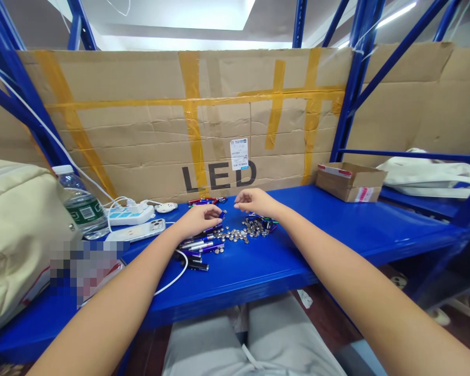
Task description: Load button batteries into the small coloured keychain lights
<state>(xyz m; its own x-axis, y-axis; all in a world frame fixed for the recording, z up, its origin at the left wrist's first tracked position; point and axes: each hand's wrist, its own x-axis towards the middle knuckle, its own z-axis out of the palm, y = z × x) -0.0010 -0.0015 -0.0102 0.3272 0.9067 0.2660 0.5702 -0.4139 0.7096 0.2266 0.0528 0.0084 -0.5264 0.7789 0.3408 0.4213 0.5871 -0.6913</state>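
Note:
My left hand (201, 218) is curled around a small blue tube (221, 214), whose end shows at the fingertips. Below it lie several tubes (199, 244) in purple, silver and black. To the right, my right hand (254, 201) hovers with thumb and fingertips pressed together; what they hold, if anything, is too small to make out. Small round silver cells (237, 235) are scattered between the hands. Beneath my right wrist sits a heap of small metal parts (256, 225). Behind my left hand are red and blue tubes (206, 201).
A phone (137, 231), a white power strip (131, 214), a water bottle (82, 206) and a beige bag (23, 235) stand at the left. A white cable curves near the tubes. An open cardboard box (350, 181) rests at the right back, before a cardboard wall (149, 136).

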